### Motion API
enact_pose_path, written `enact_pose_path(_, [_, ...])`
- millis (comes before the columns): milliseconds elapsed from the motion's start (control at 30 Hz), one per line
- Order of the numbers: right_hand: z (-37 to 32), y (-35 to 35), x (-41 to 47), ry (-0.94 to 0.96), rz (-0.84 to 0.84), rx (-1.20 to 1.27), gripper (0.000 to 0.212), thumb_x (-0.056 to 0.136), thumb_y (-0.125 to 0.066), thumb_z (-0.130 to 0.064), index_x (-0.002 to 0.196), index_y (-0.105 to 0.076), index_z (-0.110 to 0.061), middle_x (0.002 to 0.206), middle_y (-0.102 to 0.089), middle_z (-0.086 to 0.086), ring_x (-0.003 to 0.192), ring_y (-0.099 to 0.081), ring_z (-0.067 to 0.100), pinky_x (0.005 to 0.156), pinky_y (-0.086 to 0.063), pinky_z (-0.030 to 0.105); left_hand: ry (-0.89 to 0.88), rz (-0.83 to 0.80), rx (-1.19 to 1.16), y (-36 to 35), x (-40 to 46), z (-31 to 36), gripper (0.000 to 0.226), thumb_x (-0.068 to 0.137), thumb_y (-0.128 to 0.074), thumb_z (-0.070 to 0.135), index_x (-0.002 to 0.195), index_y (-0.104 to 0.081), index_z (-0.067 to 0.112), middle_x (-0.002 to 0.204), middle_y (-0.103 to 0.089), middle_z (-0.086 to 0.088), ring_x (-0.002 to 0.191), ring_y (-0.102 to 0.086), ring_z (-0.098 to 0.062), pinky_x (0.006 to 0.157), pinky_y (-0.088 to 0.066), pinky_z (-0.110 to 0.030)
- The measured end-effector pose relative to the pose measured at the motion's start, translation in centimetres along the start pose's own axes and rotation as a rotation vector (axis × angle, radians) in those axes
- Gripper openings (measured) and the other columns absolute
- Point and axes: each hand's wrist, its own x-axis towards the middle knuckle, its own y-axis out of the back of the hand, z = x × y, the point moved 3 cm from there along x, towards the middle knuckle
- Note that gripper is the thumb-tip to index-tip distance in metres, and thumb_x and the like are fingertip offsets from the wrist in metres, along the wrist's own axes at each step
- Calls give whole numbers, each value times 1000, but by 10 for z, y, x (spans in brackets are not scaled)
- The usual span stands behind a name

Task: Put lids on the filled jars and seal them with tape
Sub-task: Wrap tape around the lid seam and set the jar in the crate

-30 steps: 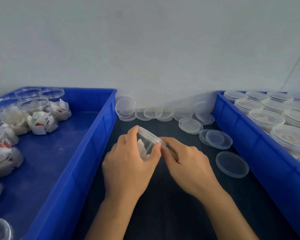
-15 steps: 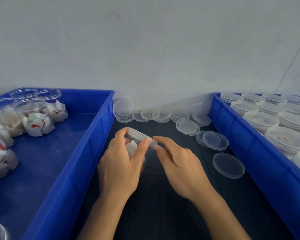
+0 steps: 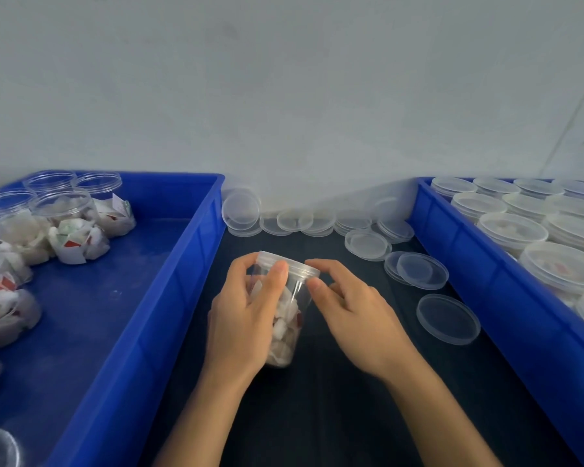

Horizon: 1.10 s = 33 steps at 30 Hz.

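- My left hand (image 3: pixel 241 323) is wrapped round the filled jar (image 3: pixel 285 318), thumb up near the rim. The jar is tilted, top leaning away from me, and sits over the dark counter (image 3: pixel 317 416) in the lane between the two bins.
- My right hand (image 3: pixel 354 315) is at the jar's right side, fingers curled, fingertips (image 3: pixel 314 284) touching the edge of the lid (image 3: pixel 289 264). The lid is on the jar mouth. I can't tell whether it is fully seated.
- Left blue bin (image 3: pixel 142 332): its near wall runs just beside my left forearm. Most of the bin floor is bare blue.
- Right blue bin (image 3: pixel 506 298): its wall is clear of my right wrist, with open counter between.
- One loose lid (image 3: pixel 447 318) lies flat on the counter, right of my right hand and near the right bin's wall. A stacked pair of lids (image 3: pixel 417 269) sits just beyond it.
- Open filled jars (image 3: pixel 59 210) are clustered in the left bin's far-left corner and down its left side.
- Lidded jars (image 3: pixel 511 230) are packed tight in the right bin.
- A row of spare lids (image 3: pixel 294 220) lies along the wall at the counter's far edge. One lid leans against the left bin's corner.
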Motion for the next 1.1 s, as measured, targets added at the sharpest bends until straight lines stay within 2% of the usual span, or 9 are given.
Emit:
enact_pose_path(167, [2,1,0,-25,-36,79,32,100,-41,-65,130,-48,-61,67,-58,-12,65,-57,3,67,-42,31,-15,-75,-40,1,2,-1,48,84,-49,85,112,-63,50,95,-75,15,91,-73,-4,92,-59,-47])
enact_pose_path(300, [1,3,-2,-36,-46,94,42,90,-37,-73,128,-49,-61,65,-57,-15,62,-56,3,65,-42,31,-27,-134,29,3,1,-1,45,92,-33,82,121,-55,57,108,-71,27,100,-68,3,96,-57,-44])
enact_pose_path(400, [0,5,-3,-43,-28,79,45,88,-37,-75,127,-50,-60,67,-59,-16,64,-58,3,65,-42,30,-38,-131,80,2,-2,2,61,90,-28,82,145,-38,58,119,-64,34,111,-62,8,101,-54,-39])
enact_pose_path(533, [-3,6,-5,-61,26,23,44,91,-40,-74,130,-53,-58,76,-63,-29,75,-61,4,70,-43,29,-226,125,319,8,-7,14,60,101,-44,69,152,-46,40,142,-61,20,126,-58,1,93,-44,-15])
enact_pose_path(600, [-6,5,-6,-68,41,5,43,94,-40,-72,131,-53,-57,79,-66,-28,78,-62,4,71,-46,30,-243,145,315,6,-10,17,52,102,-43,66,147,-50,42,135,-65,20,121,-61,1,95,-53,-24])
enact_pose_path(667, [-8,4,-7,-69,38,-21,41,98,-39,-70,133,-53,-55,83,-69,-21,83,-65,6,75,-50,32,-205,70,335,-3,-14,18,60,96,-36,72,150,-40,47,141,-61,18,124,-60,-1,99,-53,-33])
enact_pose_path(767, [-10,6,-8,-76,-4,-46,41,102,-34,-68,136,-52,-52,91,-71,-17,88,-66,9,80,-52,35,-240,27,429,-12,-17,17,74,91,-28,82,156,-26,48,150,-54,18,129,-55,-2,91,-39,-29])
enact_pose_path(867, [-10,12,-9,-64,-28,-94,42,105,-27,-58,139,-50,-51,97,-70,-16,96,-64,11,90,-51,42,-239,13,435,-11,-14,14,73,91,-26,86,155,-25,50,148,-55,18,131,-57,-6,87,-39,-30])
enact_pose_path(1100, [-5,17,-7,-6,-30,-196,38,107,-28,-58,141,-45,-56,94,-70,-21,94,-63,8,87,-50,39,-215,-16,343,-5,-7,4,76,91,-29,86,158,-31,49,151,-56,17,131,-50,6,95,-41,-27])
